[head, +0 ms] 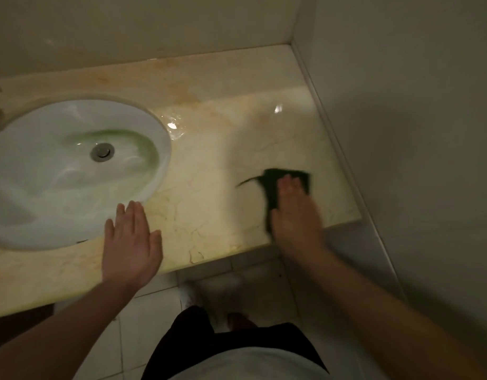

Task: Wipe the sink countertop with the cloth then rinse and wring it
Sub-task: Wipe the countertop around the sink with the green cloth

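Note:
A dark cloth [272, 185] lies flat on the beige marble countertop [220, 171], near its right front corner. My right hand [294, 212] presses down on the cloth with the palm; it is blurred. My left hand [131, 242] rests flat with fingers spread on the counter's front edge, touching the rim of the white oval sink [45, 193]. The sink has a metal drain [102, 152] and greenish water pooled around it.
A wet patch [173, 127] glistens on the counter right of the sink. A wall [401, 133] bounds the counter on the right and another at the back. Tiled floor [154, 311] and my legs are below the front edge.

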